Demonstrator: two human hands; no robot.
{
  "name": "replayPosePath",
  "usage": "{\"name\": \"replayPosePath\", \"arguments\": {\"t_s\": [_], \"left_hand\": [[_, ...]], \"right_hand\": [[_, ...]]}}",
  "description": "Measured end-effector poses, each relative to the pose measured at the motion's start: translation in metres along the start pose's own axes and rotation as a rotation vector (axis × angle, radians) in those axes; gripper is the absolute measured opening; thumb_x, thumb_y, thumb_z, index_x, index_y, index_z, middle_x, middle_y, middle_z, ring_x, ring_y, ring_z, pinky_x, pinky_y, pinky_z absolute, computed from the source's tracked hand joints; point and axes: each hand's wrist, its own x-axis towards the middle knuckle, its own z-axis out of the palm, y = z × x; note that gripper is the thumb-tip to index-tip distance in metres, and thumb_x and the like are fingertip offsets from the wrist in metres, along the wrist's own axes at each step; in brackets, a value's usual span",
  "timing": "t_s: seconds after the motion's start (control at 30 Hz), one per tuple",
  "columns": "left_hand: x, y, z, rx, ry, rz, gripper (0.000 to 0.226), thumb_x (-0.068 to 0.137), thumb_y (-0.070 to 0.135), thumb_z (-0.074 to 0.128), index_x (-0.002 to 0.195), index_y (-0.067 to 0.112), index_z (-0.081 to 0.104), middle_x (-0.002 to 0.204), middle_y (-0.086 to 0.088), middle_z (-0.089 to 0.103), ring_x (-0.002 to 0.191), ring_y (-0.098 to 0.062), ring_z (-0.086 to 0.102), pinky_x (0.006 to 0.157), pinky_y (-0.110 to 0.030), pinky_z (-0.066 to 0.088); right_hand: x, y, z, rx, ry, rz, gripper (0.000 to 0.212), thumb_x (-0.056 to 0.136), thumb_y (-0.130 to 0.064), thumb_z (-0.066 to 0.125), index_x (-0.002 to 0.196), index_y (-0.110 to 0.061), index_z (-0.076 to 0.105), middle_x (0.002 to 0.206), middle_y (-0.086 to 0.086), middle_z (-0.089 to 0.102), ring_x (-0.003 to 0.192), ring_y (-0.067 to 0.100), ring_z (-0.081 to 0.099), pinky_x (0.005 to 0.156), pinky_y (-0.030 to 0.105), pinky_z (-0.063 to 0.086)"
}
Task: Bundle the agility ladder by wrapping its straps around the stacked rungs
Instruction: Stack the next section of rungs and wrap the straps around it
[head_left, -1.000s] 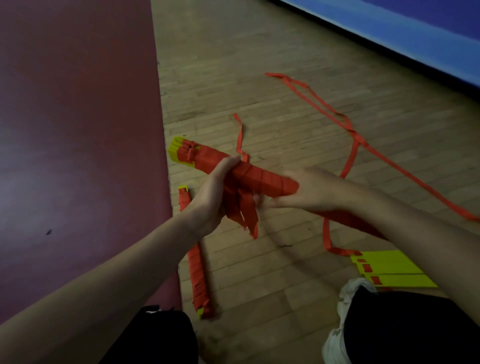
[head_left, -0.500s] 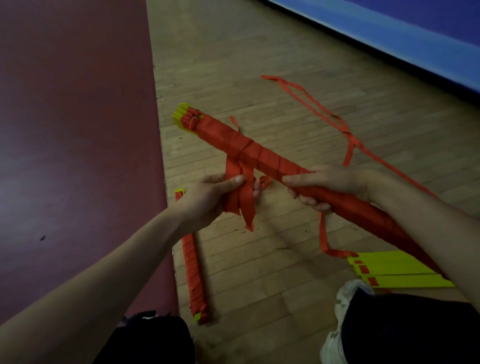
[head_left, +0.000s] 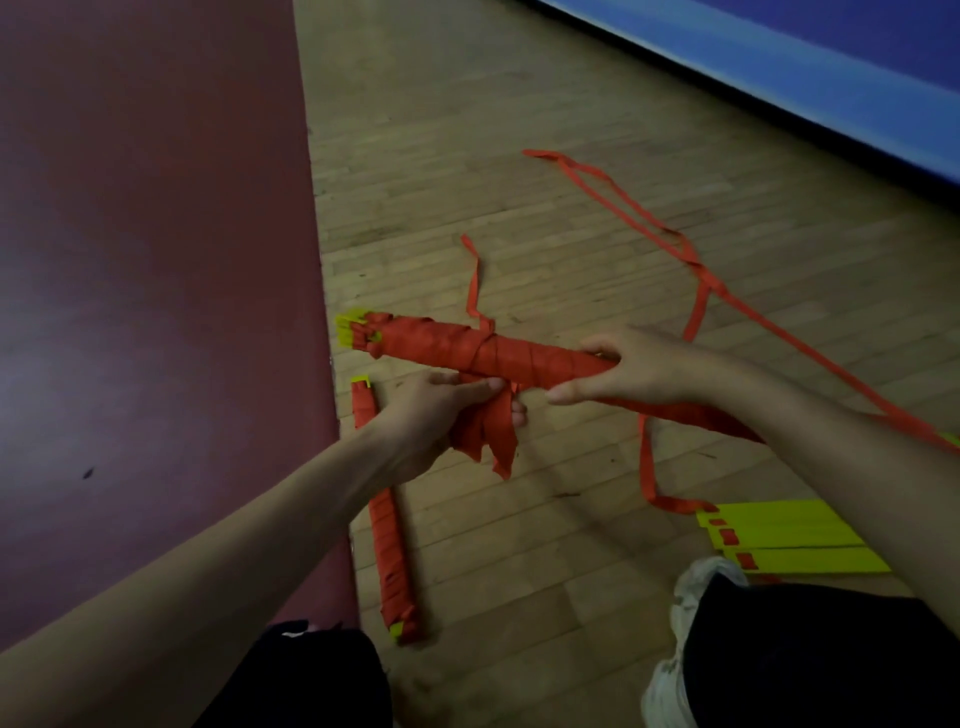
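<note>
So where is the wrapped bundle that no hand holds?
Head view, lower centre: that bundle lies on the floor beside the dark red surface, below the left hand.

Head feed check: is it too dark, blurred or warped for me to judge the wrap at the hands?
Head view: dim, darker toward the corners, no glare; lens bowing mild, the red mat edge and blue wall band nearly straight; the fingers of the right hand look slightly soft; the strap turns on the wrapped bundle and the loose strap ends in the left hand read clearly.
</note>
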Motion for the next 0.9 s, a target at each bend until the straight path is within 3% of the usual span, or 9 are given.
{"name": "replayPosePath", "arguments": {"t_s": [0.07,0.17,0.3,0.4,0.5,0.63,0.77,0.83,0.9], "left_hand": [[0.001,0.001,0.000,-0.009,0.008,0.029,0.017,0.096,0.010,0.052,0.093,-0.001,0.065,0.074,-0.008,0.071,0.061,-0.014,0.069,0.055,-0.027,0.057],[0.006,0.005,-0.003,-0.042,0.048,0.065,0.018,0.096,0.009,0.051,0.091,-0.001,0.065,0.076,-0.009,0.071,0.064,-0.014,0.069,0.061,-0.030,0.058],[0.003,0.005,-0.003,-0.026,0.043,0.063,0.018,0.097,0.007,0.049,0.093,-0.001,0.065,0.080,-0.010,0.072,0.069,-0.015,0.070,0.066,-0.033,0.057],[-0.001,0.012,0.000,-0.039,0.004,0.072,0.020,0.096,0.008,0.049,0.089,0.002,0.067,0.078,-0.007,0.072,0.066,-0.015,0.069,0.066,-0.033,0.056],[-0.006,0.019,0.007,-0.056,-0.018,0.051,0.028,0.097,0.027,0.050,0.089,0.009,0.070,0.074,-0.007,0.072,0.058,-0.016,0.067,0.058,-0.030,0.053],[-0.004,0.020,0.005,-0.139,0.062,-0.010,0.050,0.095,0.053,0.045,0.094,0.007,0.067,0.072,-0.010,0.067,0.053,-0.018,0.065,0.048,-0.027,0.053],[0.004,0.016,-0.007,-0.165,0.172,-0.080,0.051,0.087,0.061,0.053,0.093,0.012,0.066,0.070,-0.010,0.066,0.051,-0.017,0.063,0.051,-0.025,0.052],[0.007,0.012,-0.010,-0.195,0.188,-0.115,0.050,0.087,0.056,0.055,0.104,0.010,0.062,0.069,-0.011,0.065,0.052,-0.019,0.063,0.056,-0.026,0.052],[0.008,0.008,-0.012,-0.210,0.196,-0.102,0.051,0.087,0.054,0.054,0.108,0.008,0.061,0.068,-0.011,0.065,0.054,-0.020,0.062,0.062,-0.029,0.050]], "right_hand": [[-0.001,-0.002,0.003,-0.055,0.051,-0.028,0.053,0.058,-0.082,0.061,0.087,-0.038,0.064,0.087,-0.014,0.065,0.090,0.010,0.061,0.080,0.031,0.049],[-0.003,-0.012,0.003,-0.144,0.153,-0.071,0.043,0.061,-0.082,0.058,0.079,-0.043,0.053,0.080,-0.017,0.060,0.086,0.014,0.059,0.075,0.032,0.046],[-0.007,-0.024,0.003,-0.373,0.242,-0.076,0.057,0.072,-0.076,0.057,0.118,-0.042,0.052,0.105,-0.008,0.066,0.106,0.023,0.060,0.075,0.029,0.033],[-0.005,-0.025,0.005,-0.477,0.358,-0.095,0.060,0.078,-0.068,0.058,0.125,-0.033,0.048,0.116,-0.001,0.065,0.111,0.027,0.059,0.075,0.032,0.032],[-0.005,-0.022,0.007,-0.542,0.382,-0.120,0.059,0.082,-0.056,0.062,0.132,-0.032,0.043,0.125,-0.002,0.058,0.116,0.026,0.056,0.077,0.034,0.037],[-0.009,-0.024,0.015,-0.645,0.470,-0.225,0.067,0.079,-0.038,0.073,0.137,-0.027,0.044,0.116,0.003,0.057,0.107,0.028,0.059,0.075,0.034,0.044],[-0.007,-0.021,0.030,-0.621,0.510,-0.368,0.075,0.050,-0.017,0.091,0.120,-0.009,0.062,0.099,0.012,0.066,0.088,0.032,0.067,0.070,0.037,0.049],[-0.006,-0.023,0.034,-0.654,0.510,-0.396,0.074,0.054,-0.015,0.088,0.123,-0.009,0.061,0.100,0.012,0.065,0.090,0.032,0.066,0.071,0.037,0.048],[-0.007,-0.031,0.031,-0.666,0.478,-0.373,0.072,0.070,-0.022,0.081,0.135,-0.016,0.051,0.113,0.009,0.061,0.105,0.029,0.061,0.080,0.038,0.045]]}}
